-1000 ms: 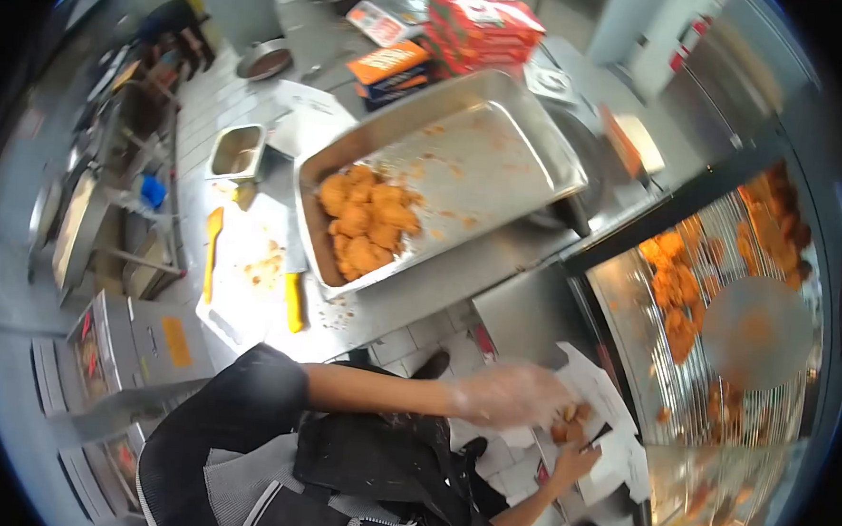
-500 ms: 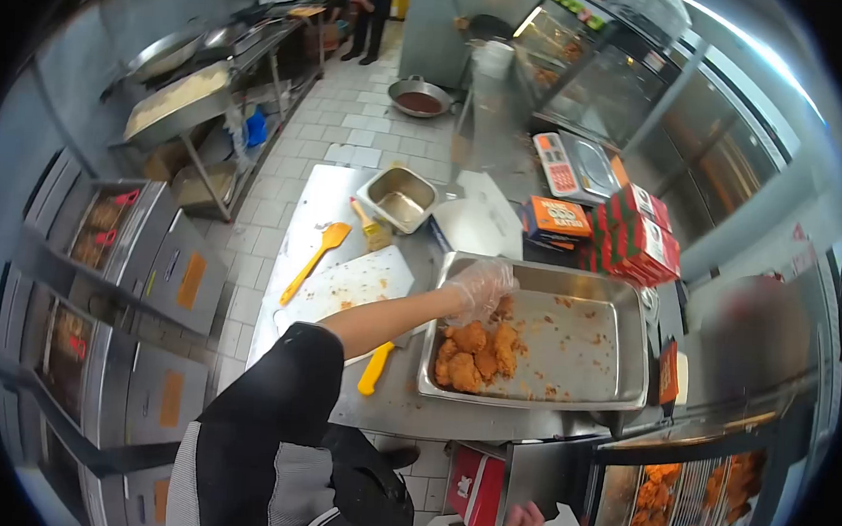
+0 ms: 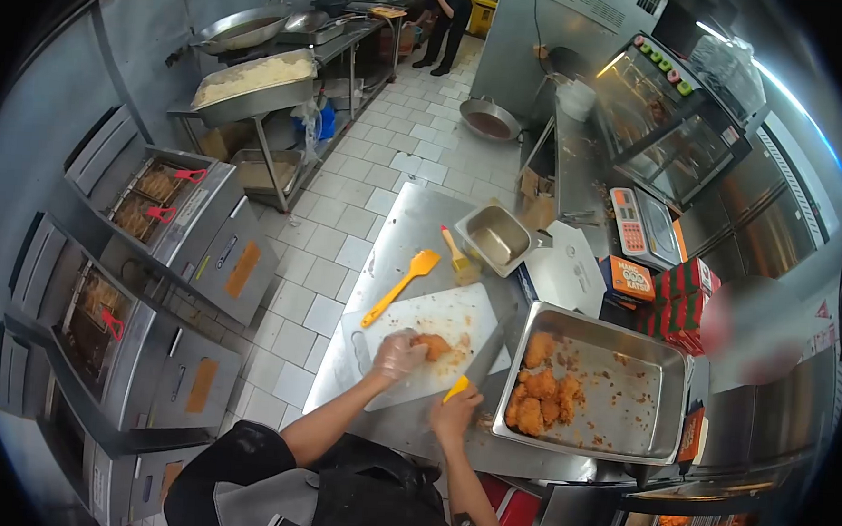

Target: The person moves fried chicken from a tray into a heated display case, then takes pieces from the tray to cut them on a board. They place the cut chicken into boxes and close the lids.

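We are clasping 1 fried chicken piece (image 3: 433,346) on the white cutting board (image 3: 442,314) with our gloved left hand (image 3: 398,355). At its 4 o'clock, our bare right hand (image 3: 455,415) is gripping a yellow-handled knife (image 3: 458,387). A steel tray (image 3: 628,407) is sitting at 3 o'clock, an orange spatula (image 3: 401,287) at 12.

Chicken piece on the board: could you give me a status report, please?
Left hand, gloved, holds chicken piece on cutting board. Right hand grips knife. Spatula at board's far edge, clear.
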`<state>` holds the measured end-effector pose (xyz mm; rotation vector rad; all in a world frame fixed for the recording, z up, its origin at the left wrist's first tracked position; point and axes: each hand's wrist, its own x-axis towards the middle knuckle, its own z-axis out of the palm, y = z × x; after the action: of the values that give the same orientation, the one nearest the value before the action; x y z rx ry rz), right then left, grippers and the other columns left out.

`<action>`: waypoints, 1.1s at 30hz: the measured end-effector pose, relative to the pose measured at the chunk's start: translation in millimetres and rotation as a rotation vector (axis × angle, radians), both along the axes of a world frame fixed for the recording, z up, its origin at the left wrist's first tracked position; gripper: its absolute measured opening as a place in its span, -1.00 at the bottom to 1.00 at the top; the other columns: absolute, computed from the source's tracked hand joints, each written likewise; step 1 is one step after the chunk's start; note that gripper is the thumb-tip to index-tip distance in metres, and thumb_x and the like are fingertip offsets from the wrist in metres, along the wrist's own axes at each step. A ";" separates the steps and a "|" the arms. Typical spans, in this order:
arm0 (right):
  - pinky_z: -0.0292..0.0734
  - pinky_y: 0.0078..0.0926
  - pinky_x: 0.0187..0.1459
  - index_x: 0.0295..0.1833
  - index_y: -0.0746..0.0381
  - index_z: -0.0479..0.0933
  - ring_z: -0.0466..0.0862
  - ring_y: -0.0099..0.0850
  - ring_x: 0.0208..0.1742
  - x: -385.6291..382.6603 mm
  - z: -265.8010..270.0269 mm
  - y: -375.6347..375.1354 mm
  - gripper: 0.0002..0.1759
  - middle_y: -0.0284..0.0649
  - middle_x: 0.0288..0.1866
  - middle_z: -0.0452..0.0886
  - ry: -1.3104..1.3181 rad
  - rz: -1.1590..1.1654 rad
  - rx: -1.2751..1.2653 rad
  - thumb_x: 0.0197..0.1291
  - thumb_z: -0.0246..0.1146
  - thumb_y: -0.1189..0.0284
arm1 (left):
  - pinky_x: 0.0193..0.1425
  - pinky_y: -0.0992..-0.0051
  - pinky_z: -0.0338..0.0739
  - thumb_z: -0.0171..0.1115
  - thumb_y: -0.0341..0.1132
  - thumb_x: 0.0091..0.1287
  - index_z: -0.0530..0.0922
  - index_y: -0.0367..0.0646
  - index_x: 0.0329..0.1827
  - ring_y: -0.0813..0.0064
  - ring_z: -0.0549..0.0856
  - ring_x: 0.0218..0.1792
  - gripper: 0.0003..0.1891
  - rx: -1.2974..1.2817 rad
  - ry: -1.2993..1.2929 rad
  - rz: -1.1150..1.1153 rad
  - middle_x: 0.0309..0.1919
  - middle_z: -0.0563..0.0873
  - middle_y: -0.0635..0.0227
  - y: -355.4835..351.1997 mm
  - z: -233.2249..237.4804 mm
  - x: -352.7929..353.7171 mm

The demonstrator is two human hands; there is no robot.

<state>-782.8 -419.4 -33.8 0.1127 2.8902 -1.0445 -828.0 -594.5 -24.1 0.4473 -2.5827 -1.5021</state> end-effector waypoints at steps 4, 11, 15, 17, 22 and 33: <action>0.41 -0.02 0.23 0.35 0.48 0.09 0.49 0.28 0.12 -2.8 4.2 7.8 -0.35 0.36 0.24 0.28 0.027 -0.107 0.026 0.16 0.15 0.61 | 0.08 0.23 0.58 0.20 -0.15 0.33 0.61 -0.25 0.03 -0.06 0.70 -0.07 -0.63 -0.061 0.010 -0.074 -0.15 0.72 -0.13 -6.9 -19.6 3.5; 0.51 0.09 -0.14 0.31 0.28 0.23 0.66 0.22 -0.18 30.5 62.7 36.4 -0.59 0.31 -0.24 0.62 0.035 0.181 -0.082 0.46 0.03 0.37 | 0.16 0.31 0.59 0.30 -0.22 0.34 0.58 -0.23 0.22 0.18 0.70 0.07 -0.57 0.017 0.144 -0.065 0.03 0.73 0.04 -10.2 -17.4 16.5; 0.50 0.14 -0.26 0.24 0.35 0.22 0.65 0.26 -0.29 23.3 77.4 38.5 -0.61 0.27 -0.33 0.63 -0.151 0.324 0.111 0.46 0.04 0.35 | 0.13 0.33 0.61 0.36 -0.18 0.30 0.62 -0.20 0.17 0.22 0.73 0.02 -0.57 0.101 0.091 -0.024 -0.01 0.74 0.06 -4.9 -18.2 11.8; 0.48 0.20 -0.25 0.23 0.37 0.20 0.63 0.31 -0.27 17.9 94.6 43.7 -0.61 0.33 -0.33 0.62 -0.197 0.391 0.187 0.46 0.03 0.36 | 0.09 0.32 0.62 0.36 -0.13 0.29 0.63 -0.16 0.17 0.21 0.75 -0.04 -0.56 0.226 0.018 0.006 -0.05 0.76 0.09 -3.1 -16.7 9.4; 0.50 0.20 -0.20 0.26 0.42 0.14 0.63 0.31 -0.27 0.3 54.3 39.9 -0.58 0.32 -0.34 0.62 -0.265 0.505 0.204 0.47 0.00 0.37 | 0.04 0.34 0.63 0.35 -0.13 0.31 0.61 -0.14 0.19 0.24 0.76 -0.07 -0.56 0.168 0.041 -0.044 -0.08 0.77 0.11 0.0 -27.4 7.2; 0.53 0.18 -0.17 0.34 0.40 0.06 0.65 0.31 -0.23 -32.1 5.8 7.4 -0.49 0.32 -0.37 0.61 -0.213 0.384 0.080 0.48 0.01 0.33 | 0.11 0.27 0.59 0.33 -0.07 0.32 0.64 -0.12 0.17 0.15 0.71 0.00 -0.56 0.095 0.036 -0.169 0.03 0.70 0.11 1.0 -25.5 1.0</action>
<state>-814.9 -412.1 -28.0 -0.2977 2.6151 -0.7952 -827.0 -593.4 -49.6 0.2138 -2.5859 -1.6754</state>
